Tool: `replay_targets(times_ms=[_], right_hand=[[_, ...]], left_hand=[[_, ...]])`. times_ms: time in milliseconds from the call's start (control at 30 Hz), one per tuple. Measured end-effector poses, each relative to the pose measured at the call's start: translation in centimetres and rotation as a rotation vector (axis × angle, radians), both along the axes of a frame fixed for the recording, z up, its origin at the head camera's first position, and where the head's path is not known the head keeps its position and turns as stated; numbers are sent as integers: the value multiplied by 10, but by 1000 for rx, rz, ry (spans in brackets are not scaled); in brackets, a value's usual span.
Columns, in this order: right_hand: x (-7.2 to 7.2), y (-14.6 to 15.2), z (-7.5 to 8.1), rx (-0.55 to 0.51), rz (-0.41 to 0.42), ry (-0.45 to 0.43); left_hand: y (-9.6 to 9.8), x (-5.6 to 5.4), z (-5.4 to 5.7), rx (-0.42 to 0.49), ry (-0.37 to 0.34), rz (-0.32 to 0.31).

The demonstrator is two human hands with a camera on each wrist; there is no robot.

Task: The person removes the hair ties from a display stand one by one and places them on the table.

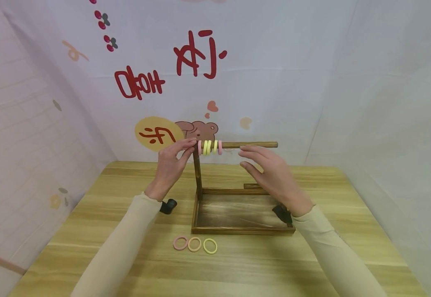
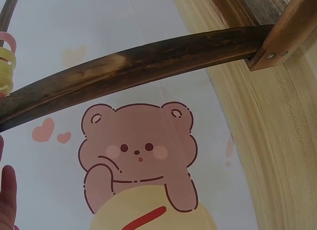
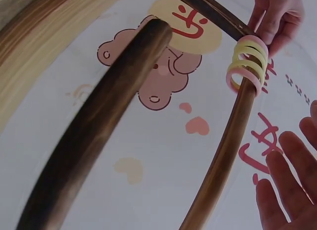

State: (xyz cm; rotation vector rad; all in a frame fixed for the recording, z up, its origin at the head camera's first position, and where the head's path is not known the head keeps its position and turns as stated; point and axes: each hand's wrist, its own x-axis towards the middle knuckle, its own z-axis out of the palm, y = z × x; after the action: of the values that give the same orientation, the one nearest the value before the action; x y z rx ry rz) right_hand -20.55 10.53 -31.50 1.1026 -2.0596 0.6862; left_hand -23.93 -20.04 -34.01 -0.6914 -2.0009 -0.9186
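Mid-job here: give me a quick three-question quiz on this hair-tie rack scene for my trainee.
1. How many hair ties sit on the wooden rod?
2. True or false: the right hand grips the rod.
3. Which loose tie on the table is yellow: a) left, b) middle, c) right?

Key: 1. Four, pink at the ends and yellow between. 2. False; it hovers open just below the rod, while the left hand touches the rack's corner. 3. c, the yellow tie.

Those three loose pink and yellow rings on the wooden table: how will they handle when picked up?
The three loose pink and yellow rings look thin and soft, so probably floppy and very light. Lying flat, they seem unlikely to roll, though a push may slide them on the smooth wooden table.
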Motion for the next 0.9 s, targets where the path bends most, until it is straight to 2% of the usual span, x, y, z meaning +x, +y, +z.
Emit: replay_targets(times_ms=[233,367,633,900], right_hand=[[-12,-20,11,42,5,-36],[-18,-28,16,68,8,-54],[-30,-35,9,92,33,-62],[-45,-37,14,136,7,-91]], left_hand=[[1,1,1,5,-32,0],[1,0,1,0,-23,-1],[4,2,-6,16,-25,-11],[5,0,-2,25,-21,-2]])
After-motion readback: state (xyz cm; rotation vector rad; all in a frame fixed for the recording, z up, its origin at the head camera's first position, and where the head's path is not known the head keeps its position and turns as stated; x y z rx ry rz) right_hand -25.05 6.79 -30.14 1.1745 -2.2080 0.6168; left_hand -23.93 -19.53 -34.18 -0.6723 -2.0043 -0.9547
